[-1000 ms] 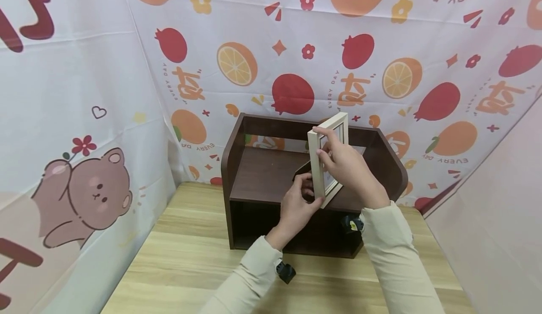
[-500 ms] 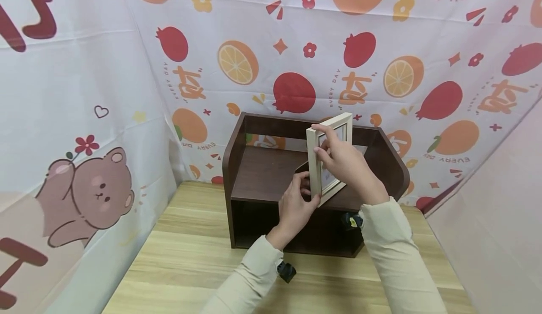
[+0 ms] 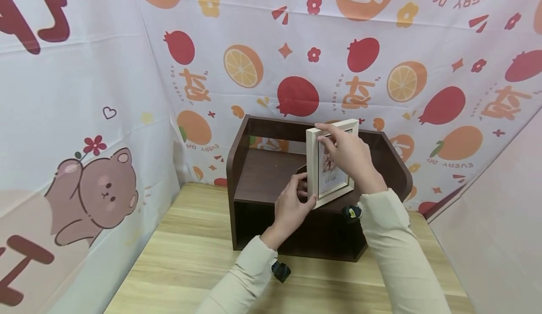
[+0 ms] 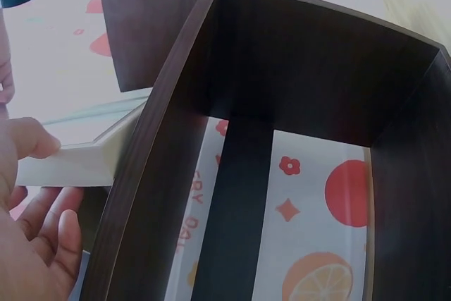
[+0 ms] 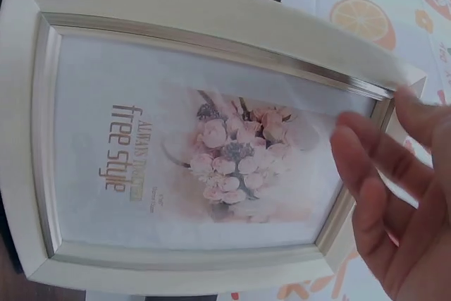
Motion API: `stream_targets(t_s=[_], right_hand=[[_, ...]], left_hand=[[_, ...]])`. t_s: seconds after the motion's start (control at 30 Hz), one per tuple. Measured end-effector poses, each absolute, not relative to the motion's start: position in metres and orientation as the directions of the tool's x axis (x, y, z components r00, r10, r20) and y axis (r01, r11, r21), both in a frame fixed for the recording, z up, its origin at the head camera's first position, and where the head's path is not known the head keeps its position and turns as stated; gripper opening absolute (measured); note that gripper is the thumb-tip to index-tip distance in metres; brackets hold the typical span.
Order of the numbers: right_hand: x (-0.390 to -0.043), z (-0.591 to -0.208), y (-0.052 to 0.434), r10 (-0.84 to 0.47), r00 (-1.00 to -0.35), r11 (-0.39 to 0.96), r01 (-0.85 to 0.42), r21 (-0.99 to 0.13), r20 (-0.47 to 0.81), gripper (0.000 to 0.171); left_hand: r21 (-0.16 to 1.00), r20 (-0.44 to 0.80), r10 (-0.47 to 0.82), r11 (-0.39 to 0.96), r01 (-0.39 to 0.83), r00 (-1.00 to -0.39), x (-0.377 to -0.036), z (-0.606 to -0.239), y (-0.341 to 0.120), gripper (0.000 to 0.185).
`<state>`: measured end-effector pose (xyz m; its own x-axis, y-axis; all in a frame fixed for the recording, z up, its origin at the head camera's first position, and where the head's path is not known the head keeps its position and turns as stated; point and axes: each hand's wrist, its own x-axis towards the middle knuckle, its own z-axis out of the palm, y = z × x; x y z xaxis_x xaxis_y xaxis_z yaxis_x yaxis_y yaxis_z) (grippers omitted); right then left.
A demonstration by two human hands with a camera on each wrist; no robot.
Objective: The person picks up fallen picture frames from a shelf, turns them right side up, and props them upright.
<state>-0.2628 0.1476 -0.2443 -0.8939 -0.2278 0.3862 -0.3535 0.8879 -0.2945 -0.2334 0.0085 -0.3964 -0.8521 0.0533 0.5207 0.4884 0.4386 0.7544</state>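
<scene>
A cream picture frame (image 3: 311, 168) stands upright at the front of the upper shelf, turned at an angle; its print of pink flowers (image 5: 239, 160) shows behind the glass. My left hand (image 3: 292, 206) grips the lower left side, thumb on the front and fingers behind, as the left wrist view also shows. My right hand (image 3: 349, 152) is at the upper left corner: one digit touches the rim there, while the other fingers bend loosely in front of the glass, blurred in the right wrist view. Part of a dark backing (image 3: 301, 169) shows behind the frame.
A dark brown shelf unit (image 3: 267, 168) stands on the wood-grain table (image 3: 182, 253). Its upper level has side walls and a back rail; an opening lies below. Fruit-print cloth (image 3: 254, 22) hangs behind, and a bear-print cloth (image 3: 97, 196) hangs at the left.
The frame has turned so that more of its printed front faces the head camera. Both hands stay on it, and the head view has shifted slightly.
</scene>
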Motion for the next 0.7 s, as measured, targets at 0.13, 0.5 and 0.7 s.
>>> stream_targets(t_s=[0.13, 0.5, 0.7], right_hand=[[-0.266, -0.244, 0.145, -0.149, -0.885, 0.898, -0.308, -0.314, 0.441, 0.037], [-0.274, -0.247, 0.16, 0.006, -0.899, 0.879, -0.204, -0.431, 0.437, 0.033], [-0.276, -0.245, 0.167, 0.02, -0.905, 0.861, -0.201, -0.467, 0.425, 0.033]], left_hand=[[0.773, 0.494, 0.073, 0.419, 0.476, -0.866, -0.235, -0.395, 0.002, 0.053], [0.84, 0.388, 0.163, 0.343, 0.421, -0.907, -0.246, -0.394, -0.022, 0.054], [0.876, 0.342, 0.221, 0.277, 0.395, -0.913, -0.254, -0.39, -0.034, 0.054]])
